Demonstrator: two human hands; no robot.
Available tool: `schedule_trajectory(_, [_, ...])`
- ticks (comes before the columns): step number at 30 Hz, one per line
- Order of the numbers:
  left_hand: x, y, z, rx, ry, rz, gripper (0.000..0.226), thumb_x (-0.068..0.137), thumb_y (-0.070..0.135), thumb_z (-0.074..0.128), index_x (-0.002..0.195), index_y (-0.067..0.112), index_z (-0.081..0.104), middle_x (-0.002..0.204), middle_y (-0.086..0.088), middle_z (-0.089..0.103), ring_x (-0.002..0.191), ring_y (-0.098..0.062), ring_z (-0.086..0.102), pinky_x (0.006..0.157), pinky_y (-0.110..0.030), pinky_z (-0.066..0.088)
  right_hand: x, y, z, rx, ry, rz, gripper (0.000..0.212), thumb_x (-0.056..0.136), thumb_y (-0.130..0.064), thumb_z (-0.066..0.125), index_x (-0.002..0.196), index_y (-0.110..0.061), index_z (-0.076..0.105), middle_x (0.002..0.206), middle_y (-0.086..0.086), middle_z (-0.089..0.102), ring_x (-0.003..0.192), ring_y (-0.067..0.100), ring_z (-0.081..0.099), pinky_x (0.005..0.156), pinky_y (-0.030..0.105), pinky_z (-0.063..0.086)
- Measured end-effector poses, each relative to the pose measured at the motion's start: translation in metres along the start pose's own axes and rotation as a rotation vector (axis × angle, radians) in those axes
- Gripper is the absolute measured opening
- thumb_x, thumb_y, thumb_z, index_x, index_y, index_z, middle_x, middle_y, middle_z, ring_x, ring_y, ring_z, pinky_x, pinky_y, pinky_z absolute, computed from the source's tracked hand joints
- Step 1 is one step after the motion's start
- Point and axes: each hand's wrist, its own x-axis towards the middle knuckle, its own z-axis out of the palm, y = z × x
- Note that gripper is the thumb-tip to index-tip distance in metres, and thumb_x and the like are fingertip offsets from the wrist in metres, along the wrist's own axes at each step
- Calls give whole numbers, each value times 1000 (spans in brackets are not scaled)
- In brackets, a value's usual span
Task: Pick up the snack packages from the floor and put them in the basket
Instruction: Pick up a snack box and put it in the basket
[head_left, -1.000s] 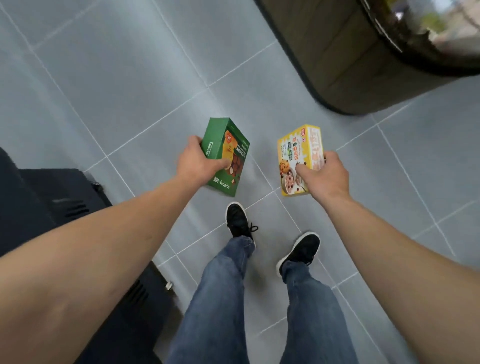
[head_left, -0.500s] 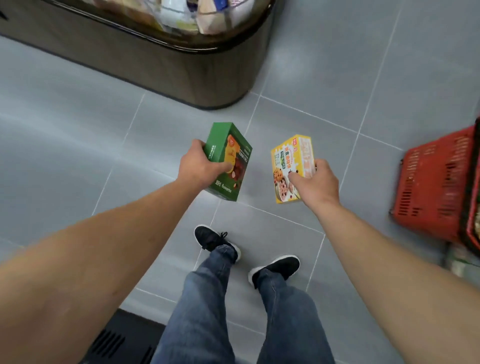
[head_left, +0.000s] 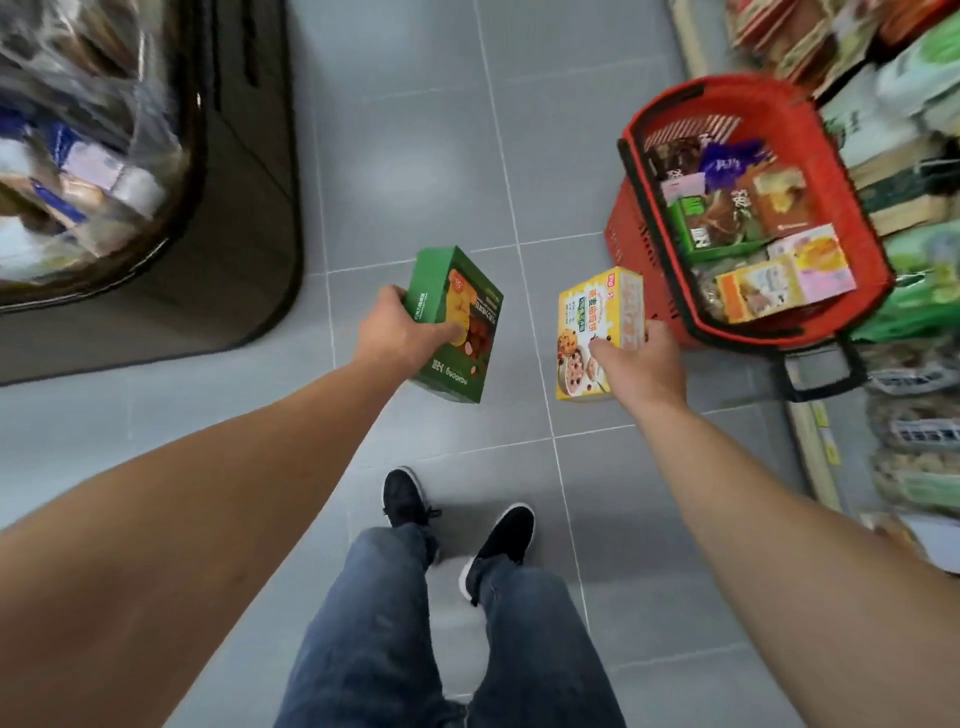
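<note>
Midway through the carry, left hand (head_left: 400, 332) grips a green snack box (head_left: 457, 322), right hand (head_left: 641, 361) pinches a yellow one (head_left: 597, 332) beside the red basket (head_left: 847, 208); next, likely lowering both 2 boxes inside

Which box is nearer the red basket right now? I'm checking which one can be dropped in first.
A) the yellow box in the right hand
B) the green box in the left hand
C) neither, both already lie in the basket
A: the yellow box, gripped by the right hand, sits right beside the red basket, while the green box in the left hand is farther off.
</note>
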Motion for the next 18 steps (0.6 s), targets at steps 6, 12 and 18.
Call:
schedule_trajectory(6, [28, 113, 62, 65, -101, 133, 59, 69, 32, 84, 110, 21, 44, 105, -1, 63, 95, -24, 66, 86, -43, 57, 58, -1, -79, 131, 126, 57, 45, 80, -29, 70, 122, -17, 57, 111, -3, 66, 99, 21, 61, 78, 27, 43])
schedule_trajectory(12, [92, 212, 112, 151, -179, 258, 59, 68, 33, 84, 109, 20, 43, 103, -1, 61, 96, -25, 65, 88, -45, 56, 135, -21, -114, 208, 226, 122, 46, 82, -28, 70, 123, -14, 54, 111, -1, 63, 91, 18, 59, 67, 24, 45])
schedule_trajectory(18, [169, 291, 147, 279, -257, 325, 60, 70, 31, 84, 117, 20, 47, 104, 1, 59, 88, -21, 60, 69, -30, 49, 217, -49, -119, 252, 326, 221, 47, 80, -32, 71, 122, -15, 57, 116, 0, 62, 93, 18, 59, 52, 16, 37])
